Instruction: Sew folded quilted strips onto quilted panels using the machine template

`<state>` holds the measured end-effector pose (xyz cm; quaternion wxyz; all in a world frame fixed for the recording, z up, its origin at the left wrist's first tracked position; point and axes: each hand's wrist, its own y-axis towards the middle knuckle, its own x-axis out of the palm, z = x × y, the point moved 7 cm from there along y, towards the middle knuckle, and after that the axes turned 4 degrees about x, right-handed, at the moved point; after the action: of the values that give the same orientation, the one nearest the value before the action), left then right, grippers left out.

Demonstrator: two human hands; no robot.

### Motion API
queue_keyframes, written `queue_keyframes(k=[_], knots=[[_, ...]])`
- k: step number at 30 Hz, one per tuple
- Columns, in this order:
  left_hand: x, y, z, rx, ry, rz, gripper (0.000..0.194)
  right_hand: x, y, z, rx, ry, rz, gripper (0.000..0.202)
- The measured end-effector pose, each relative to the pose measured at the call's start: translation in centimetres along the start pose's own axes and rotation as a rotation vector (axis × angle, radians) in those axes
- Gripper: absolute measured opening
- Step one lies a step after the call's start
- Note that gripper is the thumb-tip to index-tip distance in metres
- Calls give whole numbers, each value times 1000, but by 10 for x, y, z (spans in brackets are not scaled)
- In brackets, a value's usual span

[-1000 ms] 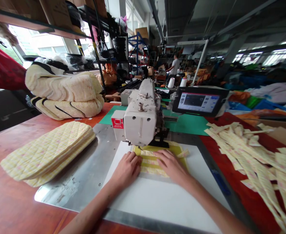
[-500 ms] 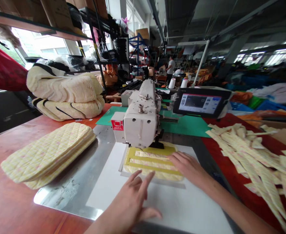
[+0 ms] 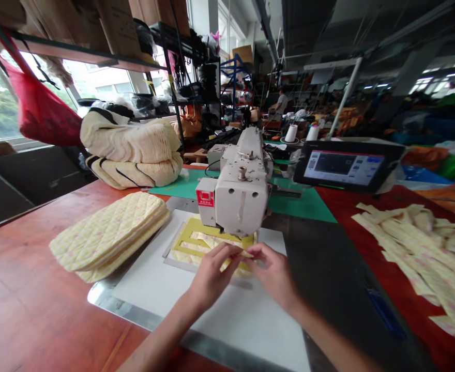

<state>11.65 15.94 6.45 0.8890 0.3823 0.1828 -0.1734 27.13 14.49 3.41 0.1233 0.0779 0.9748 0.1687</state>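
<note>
A yellow slotted template [image 3: 184,236] lies over pale yellow quilted fabric [image 3: 184,257] on a white sheet [image 3: 157,289], just in front of the sewing machine head [image 3: 241,199]. A narrow patterned fabric strip [image 3: 208,239] runs across the template. At its right end my left hand [image 3: 216,271] is closed, thumb and fingers pinching the strip. My right hand [image 3: 272,271] meets it there, fingertips also pinched on the strip's end. Both hands hover close above the template's right side, hiding part of it.
Quilted pads [image 3: 111,232] are stacked on the left, with bundled pale pieces [image 3: 134,150] behind. Loose fabric strips [image 3: 425,253] lie on the right near a blue-handled tool [image 3: 384,312]. A control screen [image 3: 346,164] stands beside the machine.
My left hand has gone from spread fingers to a pinch, and both hands have come together at the strip's end. The white sheet and template have shifted left relative to the machine.
</note>
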Motion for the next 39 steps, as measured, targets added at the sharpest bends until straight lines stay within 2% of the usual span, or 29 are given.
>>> queue_keyframes(k=[2, 4, 9, 15, 25, 30, 35, 39], knots=[[-10, -7, -17, -149, -135, 86, 16, 16, 3, 8, 159, 203, -23, 28], [-14, -15, -31, -280, -278, 142, 22, 30, 5, 12, 239, 325, -41, 34], [-16, -28, -47, -388, -443, 207, 27, 47, 3, 22, 327, 432, -77, 35], [-12, -30, -51, -420, -534, 218, 26, 48, -5, 25, 410, 522, -86, 33], [-13, -35, -53, -471, -472, 152, 28, 44, -4, 26, 310, 461, -36, 27], [-14, -34, -49, -423, -429, 162, 23, 39, -3, 23, 282, 406, -47, 29], [-18, -32, -37, -355, -342, 184, 17, 42, -3, 26, 273, 334, -114, 32], [-17, -33, -39, -371, -336, 237, 20, 44, -4, 28, 246, 321, -114, 33]])
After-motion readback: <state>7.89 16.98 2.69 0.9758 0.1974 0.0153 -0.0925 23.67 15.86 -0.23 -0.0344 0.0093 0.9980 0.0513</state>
